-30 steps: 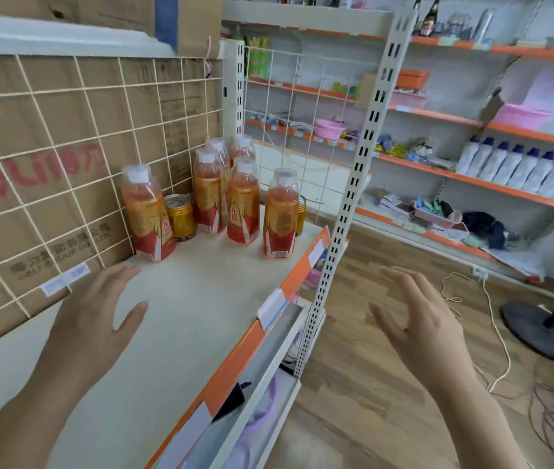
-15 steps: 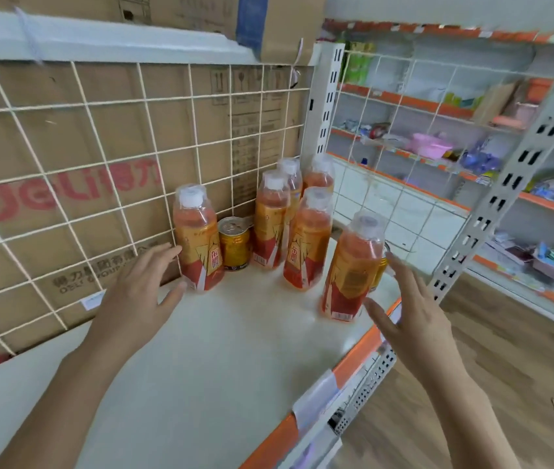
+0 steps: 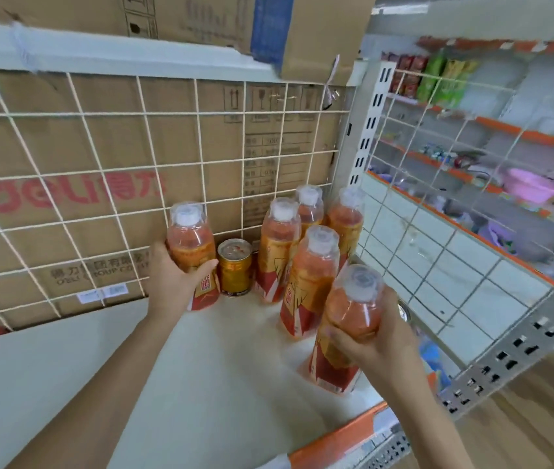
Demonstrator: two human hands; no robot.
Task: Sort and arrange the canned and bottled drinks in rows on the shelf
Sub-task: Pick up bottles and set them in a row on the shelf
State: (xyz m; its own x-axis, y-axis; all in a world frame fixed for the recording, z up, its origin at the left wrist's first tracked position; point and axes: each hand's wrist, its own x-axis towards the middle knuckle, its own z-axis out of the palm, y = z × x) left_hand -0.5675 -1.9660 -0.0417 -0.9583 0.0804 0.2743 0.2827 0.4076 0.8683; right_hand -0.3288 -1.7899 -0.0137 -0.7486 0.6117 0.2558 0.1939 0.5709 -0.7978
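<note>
Shop aisle; white shelf [image 3: 201,384] with orange front edge, wire grid [image 3: 99,170] behind it, cardboard boxes [image 3: 65,137] back of the grid. Six orange bottled drinks on the shelf, white caps. Left hand [image 3: 174,282], grip clenched round the leftmost bottle [image 3: 191,245], which stands against the grid. Just right of that grip, a gold can [image 3: 235,267], upright, close beside the held bottle. Right hand [image 3: 377,346], grip wrapped round the front bottle [image 3: 350,319] near the shelf's front edge, tilted slightly. Beyond that grip, four bottles [image 3: 306,252] clustered in the back corner by the perforated upright [image 3: 367,130]. Farther right, blurred shelves [image 3: 492,130] of goods.
</note>
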